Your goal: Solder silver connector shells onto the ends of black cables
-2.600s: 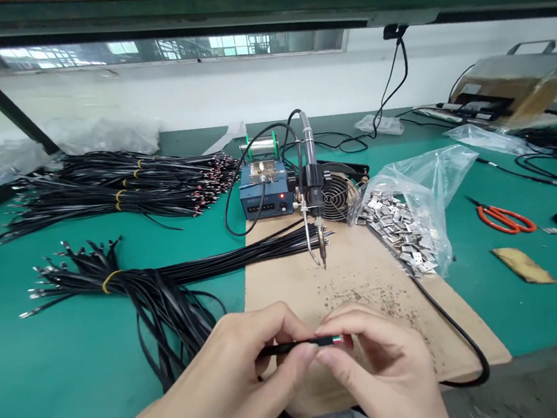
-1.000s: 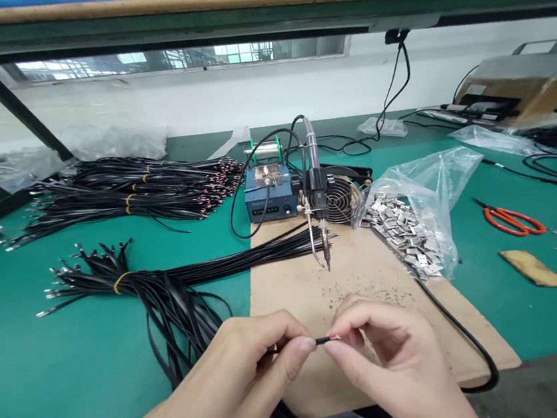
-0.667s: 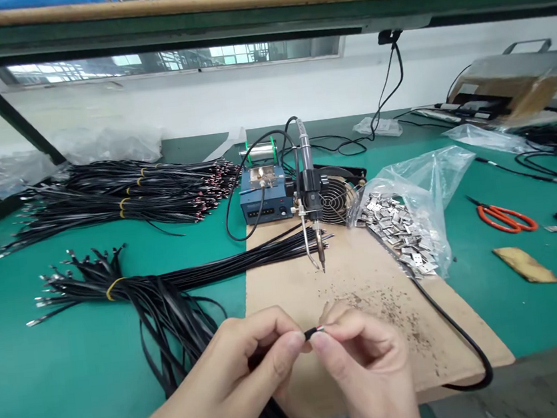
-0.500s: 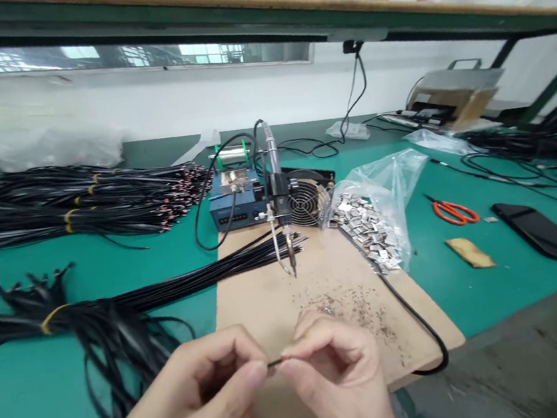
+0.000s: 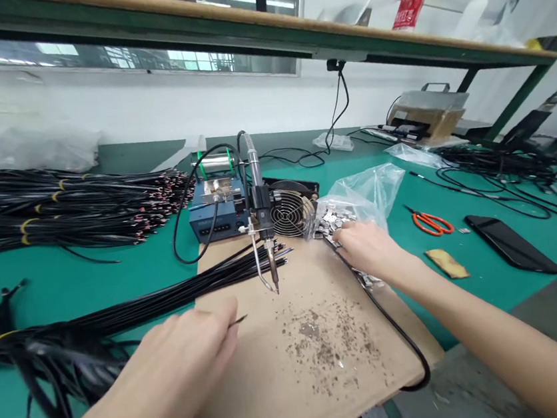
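My left hand (image 5: 207, 334) is closed on a thin black cable (image 5: 241, 319), whose tip sticks out past the fingers over the board. Stretched out to the right, my right hand (image 5: 363, 247) has its fingers together and curled down at a pile of small silvery metal connectors (image 5: 333, 219). These lie in and around the mouth of a clear plastic bag (image 5: 381, 187). The fingertips are hidden among them, so what they grip does not show. Between the hands a soldering iron (image 5: 263, 214) points down from its stand, its tip above the tan board (image 5: 258, 386).
A blue soldering station (image 5: 217, 226) carries a solder spool (image 5: 215, 162), beside a fan (image 5: 289, 213). Black cable bundles (image 5: 71, 206) fill the left side. Orange-handled cutters (image 5: 431, 222), a yellow sponge (image 5: 446, 263) and a phone (image 5: 511, 243) lie right. A black cord (image 5: 409, 342) crosses the board.
My hands, which were together at the cable end, have parted. The right hand has let go and moved forward and right to the connectors; the left keeps the cable, further left. The view has shifted.
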### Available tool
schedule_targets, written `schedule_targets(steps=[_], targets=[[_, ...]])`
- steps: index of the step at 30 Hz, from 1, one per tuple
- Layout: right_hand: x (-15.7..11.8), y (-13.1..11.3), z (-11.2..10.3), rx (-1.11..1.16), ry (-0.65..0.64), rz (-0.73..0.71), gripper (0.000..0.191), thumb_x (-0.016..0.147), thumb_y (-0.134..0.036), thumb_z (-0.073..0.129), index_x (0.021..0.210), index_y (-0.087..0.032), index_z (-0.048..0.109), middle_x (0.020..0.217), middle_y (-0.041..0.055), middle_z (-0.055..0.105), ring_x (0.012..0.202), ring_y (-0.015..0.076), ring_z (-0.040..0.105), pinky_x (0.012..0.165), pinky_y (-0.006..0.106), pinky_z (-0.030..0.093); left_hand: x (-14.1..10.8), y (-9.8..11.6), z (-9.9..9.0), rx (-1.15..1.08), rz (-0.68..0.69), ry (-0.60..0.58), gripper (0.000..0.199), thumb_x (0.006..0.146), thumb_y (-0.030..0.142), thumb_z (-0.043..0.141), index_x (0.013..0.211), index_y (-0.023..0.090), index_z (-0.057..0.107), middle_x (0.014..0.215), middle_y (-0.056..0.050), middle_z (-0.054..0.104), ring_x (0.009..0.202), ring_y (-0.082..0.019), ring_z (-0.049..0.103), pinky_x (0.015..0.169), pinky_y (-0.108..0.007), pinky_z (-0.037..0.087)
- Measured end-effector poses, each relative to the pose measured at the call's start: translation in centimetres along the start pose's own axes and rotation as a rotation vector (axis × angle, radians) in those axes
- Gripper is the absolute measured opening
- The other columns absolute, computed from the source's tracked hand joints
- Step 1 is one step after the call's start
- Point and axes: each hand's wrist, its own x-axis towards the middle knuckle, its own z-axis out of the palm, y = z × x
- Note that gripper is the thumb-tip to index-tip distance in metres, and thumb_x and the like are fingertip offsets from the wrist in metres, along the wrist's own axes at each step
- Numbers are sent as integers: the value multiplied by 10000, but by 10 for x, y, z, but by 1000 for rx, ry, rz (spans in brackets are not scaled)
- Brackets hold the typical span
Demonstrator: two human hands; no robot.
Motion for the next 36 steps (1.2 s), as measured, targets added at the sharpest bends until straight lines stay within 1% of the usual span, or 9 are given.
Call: schedule_targets(steps=[2, 5, 10, 14, 15, 18, 21, 26, 36], targets=[[5, -3, 4, -28, -35, 2, 106, 879, -164, 565, 817, -118, 637, 833, 40, 661, 761, 170, 630, 691, 335, 498, 21, 1, -7, -18, 40, -68, 193, 812, 216, 418, 673, 197, 551, 492, 28, 451, 458, -143, 396, 481, -265, 175], [6, 1, 7, -4, -40, -19, 119, 851, -103, 556, 766, -115, 639, 791, 69, 667, 755, 199, 638, 662, 331, 487, 40, -1, -10, -296, 84, -207, 186, 823, 248, 440, 750, 181, 597, 506, 45, 468, 506, -130, 407, 505, -236, 247], [1, 6, 3, 163, 36, -60, 124, 786, -70, 525, 814, -124, 633, 799, 133, 671, 756, 279, 646, 618, 345, 450, 46, -7, 4, -548, 43, -321, 176, 850, 289, 428, 841, 161, 548, 609, 18, 599, 496, -109, 478, 482, -198, 360], [-11, -14, 2, 432, 29, -71, 55, 800, -127, 522, 799, -171, 555, 627, 21, 637, 582, 173, 633, 550, 278, 489, 43, -5, 15, -642, 58, -309, 116, 832, 253, 462, 770, 169, 515, 632, 34, 546, 577, -104, 488, 545, -195, 388], [-13, -23, 4, 549, -26, -90, 49, 811, -151, 519, 778, -184, 533, 608, -6, 629, 523, 133, 618, 503, 235, 496, 43, -4, 16, -646, 62, -298, 120, 827, 246, 470, 746, 169, 516, 628, 41, 517, 584, -102, 468, 550, -195, 378], [-18, -49, 10, 1395, -478, 95, 133, 755, -215, 643, 752, -173, 516, 630, 6, 654, 450, 102, 607, 432, 209, 513, 43, -1, 18, -638, 63, -255, 150, 819, 238, 484, 691, 169, 521, 602, 54, 447, 572, -98, 394, 530, -196, 335], [-17, -69, 18, 1731, -633, 219, 263, 656, -252, 763, 781, -143, 559, 648, 12, 669, 472, 81, 623, 474, 177, 534, 43, 3, 19, -697, 76, -238, 142, 815, 207, 485, 684, 167, 523, 625, 49, 486, 597, -99, 414, 550, -197, 344], [-20, -79, 26, 1909, -588, 272, 372, 591, -357, 816, 785, -135, 589, 644, 7, 682, 513, 83, 645, 516, 173, 556, 42, 9, 20, -785, 39, -249, 114, 811, 198, 490, 711, 165, 533, 712, 9, 619, 703, -138, 554, 620, -220, 415], [-20, -80, 24, 1983, -543, 339, 330, 548, -337, 851, 719, -128, 660, 573, 8, 677, 450, 79, 616, 441, 151, 529, 41, 9, 21, -796, 28, -267, 117, 810, 192, 481, 703, 165, 521, 709, 11, 606, 674, -126, 538, 582, -209, 405]])
